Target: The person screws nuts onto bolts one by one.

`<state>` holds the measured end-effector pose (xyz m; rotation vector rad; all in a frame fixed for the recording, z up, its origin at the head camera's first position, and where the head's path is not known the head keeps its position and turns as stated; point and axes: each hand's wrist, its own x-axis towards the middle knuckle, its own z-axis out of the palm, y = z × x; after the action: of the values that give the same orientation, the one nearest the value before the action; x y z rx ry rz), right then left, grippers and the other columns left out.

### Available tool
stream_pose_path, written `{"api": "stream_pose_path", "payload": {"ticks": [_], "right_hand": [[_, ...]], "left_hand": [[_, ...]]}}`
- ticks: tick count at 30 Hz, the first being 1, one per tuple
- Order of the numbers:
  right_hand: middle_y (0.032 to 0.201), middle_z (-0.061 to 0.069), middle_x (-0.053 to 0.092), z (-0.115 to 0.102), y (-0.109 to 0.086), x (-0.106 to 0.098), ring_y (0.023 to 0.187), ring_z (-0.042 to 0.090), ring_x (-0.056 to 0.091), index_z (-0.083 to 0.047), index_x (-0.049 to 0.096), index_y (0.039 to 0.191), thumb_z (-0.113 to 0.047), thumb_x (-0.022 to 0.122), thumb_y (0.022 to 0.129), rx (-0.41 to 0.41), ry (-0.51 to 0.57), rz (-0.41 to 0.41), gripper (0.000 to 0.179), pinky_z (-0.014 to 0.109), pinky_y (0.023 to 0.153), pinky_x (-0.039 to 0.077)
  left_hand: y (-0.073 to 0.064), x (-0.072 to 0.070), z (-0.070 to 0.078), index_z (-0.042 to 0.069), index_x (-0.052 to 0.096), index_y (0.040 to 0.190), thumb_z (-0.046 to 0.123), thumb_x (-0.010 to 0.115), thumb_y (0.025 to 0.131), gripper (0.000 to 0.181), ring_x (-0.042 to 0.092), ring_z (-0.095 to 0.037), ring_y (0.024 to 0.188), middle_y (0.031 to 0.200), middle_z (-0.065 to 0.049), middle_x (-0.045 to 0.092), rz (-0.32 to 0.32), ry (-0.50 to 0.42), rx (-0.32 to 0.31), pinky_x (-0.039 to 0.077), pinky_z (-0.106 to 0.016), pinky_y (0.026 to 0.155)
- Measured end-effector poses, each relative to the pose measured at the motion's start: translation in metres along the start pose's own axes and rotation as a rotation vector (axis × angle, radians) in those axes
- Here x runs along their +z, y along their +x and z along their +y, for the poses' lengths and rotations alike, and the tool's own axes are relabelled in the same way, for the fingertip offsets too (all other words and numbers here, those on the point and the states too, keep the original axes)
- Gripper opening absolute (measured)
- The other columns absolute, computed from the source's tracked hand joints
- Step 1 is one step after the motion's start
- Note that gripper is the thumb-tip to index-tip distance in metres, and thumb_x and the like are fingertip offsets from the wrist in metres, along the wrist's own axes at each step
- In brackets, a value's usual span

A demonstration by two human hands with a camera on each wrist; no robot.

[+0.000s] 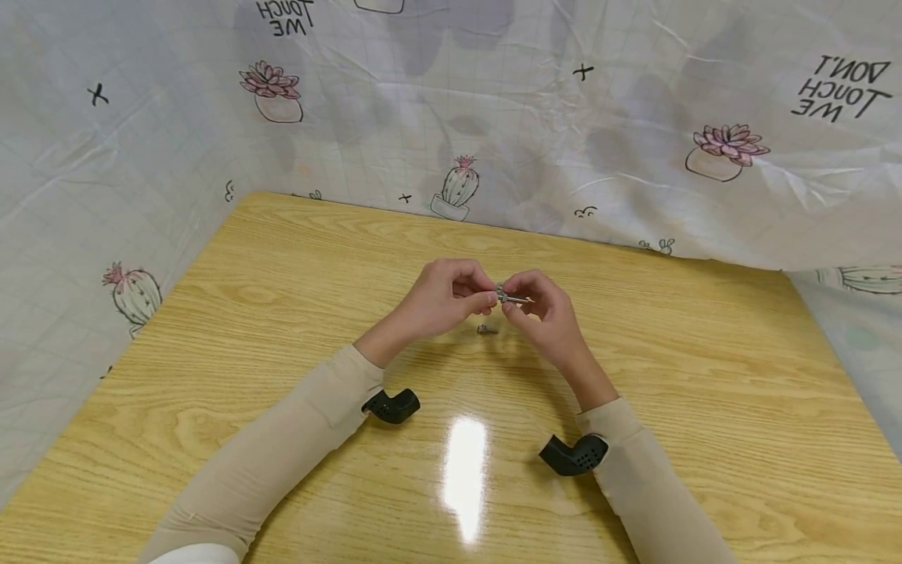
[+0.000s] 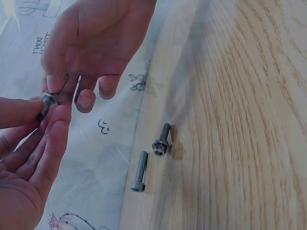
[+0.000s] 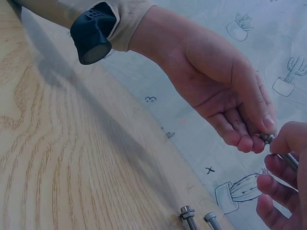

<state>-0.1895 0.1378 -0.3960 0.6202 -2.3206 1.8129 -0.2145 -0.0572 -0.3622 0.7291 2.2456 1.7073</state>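
Observation:
Above the middle of the table, both hands meet at a small silver bolt (image 1: 517,299). My left hand (image 1: 451,298) pinches its head end between thumb and fingers. From the other side, my right hand (image 1: 550,317) holds it by thumb and fingertips, close to a ring-like collar (image 3: 269,138) near the head. The threaded shank (image 3: 289,161) points toward the right palm. Below the hands, a bolt with a collar under its head (image 2: 161,143) lies on the wooden table (image 2: 240,143). Beside it lies a plain socket-head bolt (image 2: 139,173).
A printed cloth (image 1: 493,102) with cactus drawings hangs behind the table and along its sides. Each sleeved forearm carries a black wrist mount, the left one (image 1: 393,406) and the right one (image 1: 574,456). Light reflects from the tabletop near the front.

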Motion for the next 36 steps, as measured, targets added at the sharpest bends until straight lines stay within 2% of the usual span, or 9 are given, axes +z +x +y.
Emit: {"api": "stream_pose_path", "payload": {"ticks": [3,8,12,14,20,24,32,36], "right_hand": [[0.099,-0.004,0.058,0.0006,0.0005,-0.0004,0.093,0.011,0.06,0.006,0.056,0.106,0.0,0.058,0.09,0.011,0.023,-0.008,0.016,0.021,0.075,0.053],[0.089,0.005,0.059,0.0032,0.0009,-0.0011,0.078,0.021,0.056,0.006,0.058,0.1,-0.004,0.05,0.096,0.027,0.044,-0.021,0.013,0.028,0.066,0.049],[0.079,0.013,0.058,0.0037,0.002,-0.0008,0.071,0.021,0.054,0.005,0.06,0.092,-0.011,0.046,0.101,0.049,0.001,-0.02,0.023,0.029,0.063,0.047],[0.079,0.014,0.058,0.0035,0.0025,-0.0008,0.071,0.02,0.055,0.004,0.061,0.092,-0.014,0.045,0.102,0.064,-0.018,-0.014,0.027,0.029,0.063,0.048],[0.099,0.004,0.058,0.0018,0.0024,-0.0035,0.087,0.021,0.057,0.004,0.056,0.11,-0.007,0.051,0.098,0.053,0.006,0.009,0.016,0.028,0.067,0.05],[0.103,-0.002,0.058,-0.0002,0.0028,-0.0048,0.096,0.012,0.058,0.004,0.057,0.109,-0.002,0.059,0.092,0.021,-0.002,-0.004,0.018,0.025,0.074,0.051],[0.1,-0.004,0.058,-0.0009,0.0035,-0.0055,0.095,0.012,0.059,0.003,0.058,0.106,-0.004,0.059,0.093,0.038,0.016,-0.013,0.015,0.024,0.077,0.052],[0.095,0.002,0.058,0.001,0.0042,-0.0061,0.087,0.015,0.057,0.005,0.057,0.104,-0.005,0.053,0.096,0.04,0.053,-0.029,0.014,0.027,0.071,0.05]], "left_hand": [[0.0008,0.0002,0.0,0.002,0.067,0.093,0.005,0.066,0.091,0.004,0.072,-0.033,0.084,0.092,-0.013,0.071,-0.002,-0.014,0.001,0.059,-0.046,0.08],[0.0013,0.0006,-0.0004,0.002,0.067,0.092,0.006,0.066,0.09,0.004,0.072,-0.032,0.083,0.091,-0.013,0.071,-0.005,-0.006,0.015,0.059,-0.046,0.079],[0.0011,0.0013,0.0,0.003,0.067,0.091,0.007,0.067,0.091,0.003,0.072,-0.031,0.083,0.09,-0.012,0.071,-0.01,0.011,0.028,0.059,-0.047,0.078],[0.0012,0.0015,0.0002,0.003,0.067,0.091,0.007,0.066,0.091,0.004,0.071,-0.033,0.084,0.09,-0.012,0.071,-0.013,0.01,0.027,0.059,-0.047,0.078],[0.003,0.0007,0.0003,0.003,0.067,0.093,0.006,0.066,0.091,0.004,0.072,-0.033,0.084,0.091,-0.012,0.071,-0.004,-0.006,-0.007,0.059,-0.046,0.08],[0.0037,-0.0005,0.0013,0.003,0.067,0.093,0.006,0.065,0.091,0.004,0.071,-0.036,0.086,0.092,-0.012,0.071,-0.001,-0.012,-0.018,0.058,-0.047,0.081],[0.0045,-0.0004,0.0034,0.004,0.067,0.094,0.007,0.065,0.092,0.004,0.071,-0.035,0.086,0.092,-0.012,0.071,-0.001,-0.009,-0.023,0.059,-0.046,0.081],[0.0052,0.0002,0.0041,0.003,0.067,0.094,0.007,0.066,0.091,0.005,0.071,-0.035,0.086,0.093,-0.014,0.071,-0.006,-0.009,-0.019,0.059,-0.045,0.081]]}}
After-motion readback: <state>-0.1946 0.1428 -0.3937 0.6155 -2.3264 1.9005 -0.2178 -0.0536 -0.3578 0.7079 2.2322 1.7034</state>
